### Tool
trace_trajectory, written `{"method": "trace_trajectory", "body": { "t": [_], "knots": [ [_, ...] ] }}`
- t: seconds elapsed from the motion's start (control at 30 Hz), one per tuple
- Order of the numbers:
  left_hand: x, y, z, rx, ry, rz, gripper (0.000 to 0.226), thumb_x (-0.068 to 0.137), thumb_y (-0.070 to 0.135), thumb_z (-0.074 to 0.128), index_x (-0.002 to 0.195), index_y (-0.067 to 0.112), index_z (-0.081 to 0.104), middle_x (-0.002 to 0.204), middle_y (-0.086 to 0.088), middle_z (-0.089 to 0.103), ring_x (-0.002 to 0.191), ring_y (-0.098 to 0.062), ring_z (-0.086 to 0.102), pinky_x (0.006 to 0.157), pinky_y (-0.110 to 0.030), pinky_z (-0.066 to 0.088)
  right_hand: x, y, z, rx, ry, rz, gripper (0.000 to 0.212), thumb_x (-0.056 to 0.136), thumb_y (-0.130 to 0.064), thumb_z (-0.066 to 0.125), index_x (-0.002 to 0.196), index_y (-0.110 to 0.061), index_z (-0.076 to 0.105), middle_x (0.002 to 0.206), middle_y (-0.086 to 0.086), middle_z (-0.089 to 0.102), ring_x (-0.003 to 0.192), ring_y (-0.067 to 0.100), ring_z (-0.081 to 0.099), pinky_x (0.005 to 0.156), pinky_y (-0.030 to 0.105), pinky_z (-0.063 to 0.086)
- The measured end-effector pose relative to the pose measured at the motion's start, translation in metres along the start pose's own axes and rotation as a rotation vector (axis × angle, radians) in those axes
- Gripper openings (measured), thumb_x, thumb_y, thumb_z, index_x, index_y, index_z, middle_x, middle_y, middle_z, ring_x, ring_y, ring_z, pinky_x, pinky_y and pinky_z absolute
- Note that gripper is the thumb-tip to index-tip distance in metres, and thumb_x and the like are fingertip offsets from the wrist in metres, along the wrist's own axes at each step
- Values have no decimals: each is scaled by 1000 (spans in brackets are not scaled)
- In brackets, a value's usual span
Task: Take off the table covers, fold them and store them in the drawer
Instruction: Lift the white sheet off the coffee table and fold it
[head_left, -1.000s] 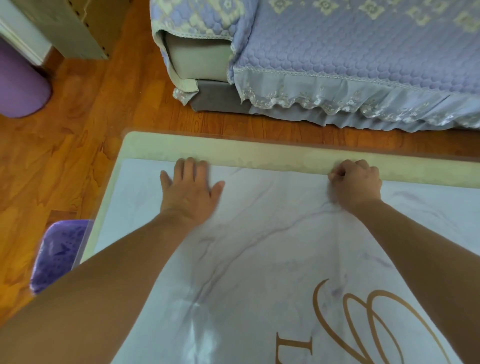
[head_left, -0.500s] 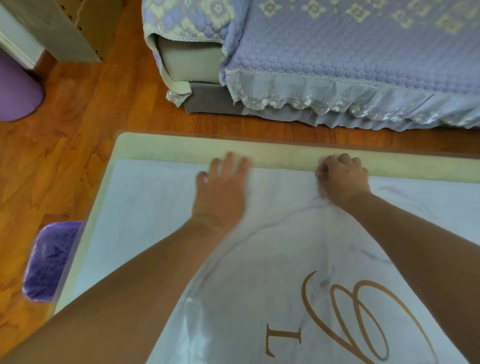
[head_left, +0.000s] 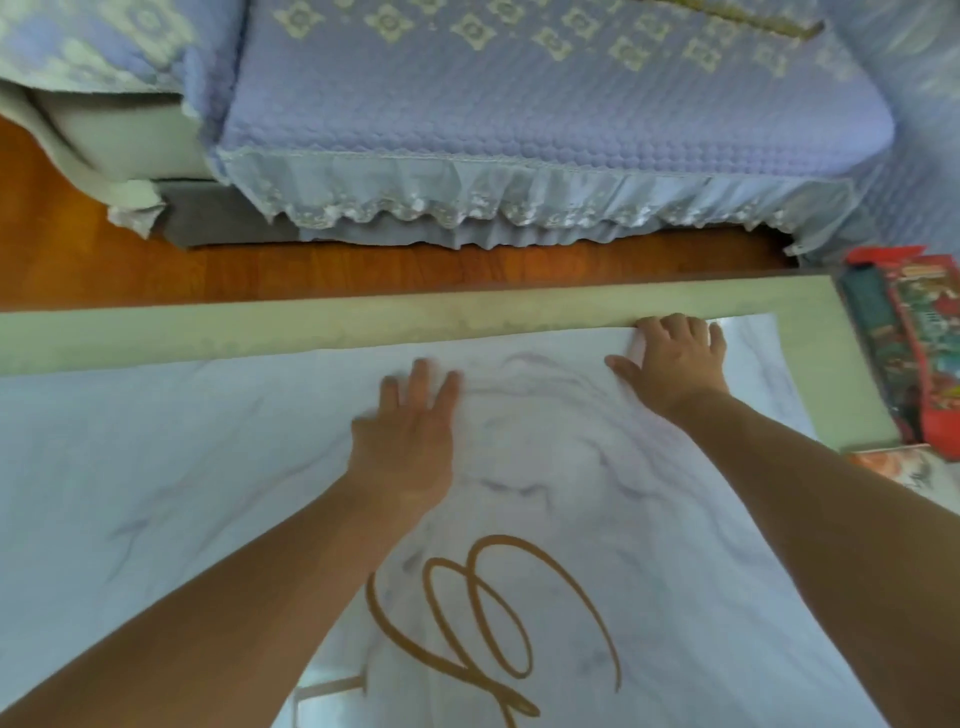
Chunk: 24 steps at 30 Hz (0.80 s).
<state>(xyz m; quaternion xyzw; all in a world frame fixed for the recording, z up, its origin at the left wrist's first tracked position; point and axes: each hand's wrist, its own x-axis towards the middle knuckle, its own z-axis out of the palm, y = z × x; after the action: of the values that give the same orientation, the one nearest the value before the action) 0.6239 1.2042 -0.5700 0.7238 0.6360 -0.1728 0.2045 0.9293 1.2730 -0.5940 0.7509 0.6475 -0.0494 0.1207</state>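
Observation:
A white marble-patterned table cover with gold lettering lies spread flat over a pale table. My left hand lies flat on the cover near its middle, fingers straight, slightly blurred. My right hand rests on the cover's far edge near the far right corner, fingers spread and thumb out to the left. A strip of bare tabletop shows beyond the cover's far edge and along its right side.
A sofa with a quilted lilac cover and lace frill stands across a strip of wooden floor beyond the table. A red and green printed pack lies at the table's right end.
Both hands slid rightward along the cover. My right hand, earlier curled at the far edge, now lies spread flat. The view shifted right, bringing the table's right end into sight.

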Motion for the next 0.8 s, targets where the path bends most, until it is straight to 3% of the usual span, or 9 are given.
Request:
{"method": "trace_trajectory", "body": {
  "t": [0.13,0.23,0.3,0.37,0.43,0.5,0.6,0.67,0.8],
  "knots": [
    [13,55,5,-20,-146,-125,94,86,72,53,155,34,2,164,-7,-7,148,-52,-1,102,-67,44,11,67,3,115,-80,129,74,93,-65,49,153,-30,25,163,7,20,150,35,15,122,55,14],
    [22,71,3,23,-115,-209,107,77,81,58,156,34,2,163,-11,-3,147,-57,2,99,-65,49,8,104,2,384,-124,382,96,88,-64,60,158,-29,4,167,4,-2,152,36,6,121,54,17],
    [28,77,0,-13,-145,-242,117,76,78,65,157,39,-10,164,-13,-5,147,-57,2,102,-61,49,-1,119,4,512,-103,527,108,86,-62,65,159,-25,-6,167,9,-6,152,37,5,121,52,16],
    [33,81,-5,-15,-176,-269,123,73,78,68,155,45,-17,164,-13,-6,148,-56,4,102,-60,49,-12,130,8,507,-94,570,104,86,-61,64,159,-20,3,164,15,10,148,40,16,118,51,22],
    [35,84,-9,3,-164,-281,127,69,78,72,155,47,-15,163,-13,-2,148,-52,10,103,-59,49,-24,141,12,424,-98,554,86,86,-61,61,151,-14,28,150,20,32,136,41,31,110,50,30],
    [37,89,-13,58,-117,-224,129,66,75,77,156,43,-10,163,-10,-1,151,-43,10,106,-57,45,-33,152,16,404,-102,525,75,87,-58,61,141,-10,41,140,20,40,128,41,37,107,48,32],
    [43,96,-21,158,-99,-75,133,68,66,82,156,39,-15,165,-4,-13,155,-34,-1,112,-55,40,-40,168,17,548,-79,514,58,90,-40,64,138,-12,46,134,18,43,122,41,44,103,46,36],
    [48,102,-28,184,-155,-58,138,68,62,84,155,39,-20,165,-4,-21,155,-34,-4,112,-54,40,-42,171,19,632,-31,489,44,93,-26,59,133,-11,50,127,17,53,114,39,53,93,43,43],
    [52,115,-34,262,-175,-58,141,67,58,87,157,34,-19,164,-10,-17,152,-37,9,104,-50,47,-49,170,29,710,100,518,17,97,-21,57,108,-8,56,98,13,64,89,34,56,73,36,38]
  ]
}}
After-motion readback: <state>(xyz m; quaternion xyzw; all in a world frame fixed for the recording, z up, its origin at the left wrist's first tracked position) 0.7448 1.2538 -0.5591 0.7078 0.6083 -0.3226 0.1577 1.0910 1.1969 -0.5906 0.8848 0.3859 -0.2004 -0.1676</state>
